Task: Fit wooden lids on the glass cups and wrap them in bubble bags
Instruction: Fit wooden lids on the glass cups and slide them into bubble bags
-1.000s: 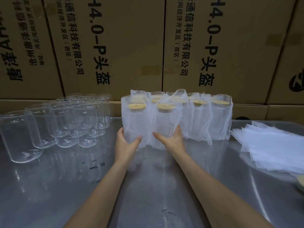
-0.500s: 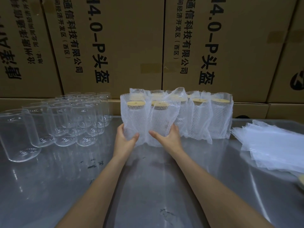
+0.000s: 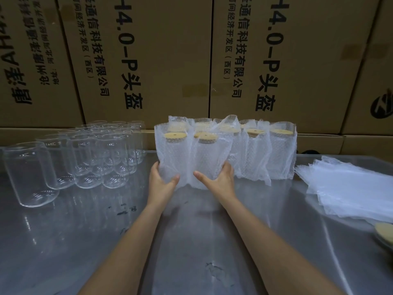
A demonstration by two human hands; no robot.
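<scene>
Wrapped cups (image 3: 225, 152) with wooden lids (image 3: 175, 135) stood in a cluster on the steel worktop (image 3: 191, 241), against the cardboard boxes (image 3: 148, 60). The left hand (image 3: 161, 184) gripped the base of the front-left wrapped cup (image 3: 172, 158), fingers curled round it; the right hand (image 3: 219, 182) held the front-right wrapped cup (image 3: 209, 160) beside it the same way. Bare glass cups (image 3: 85, 158) stood left of the cluster, flat bubble bags (image 3: 350, 188) lay to its right

Dim overhead light, soft glare on steel table (image 3: 212, 241), wide-angle edge bowing.
</scene>
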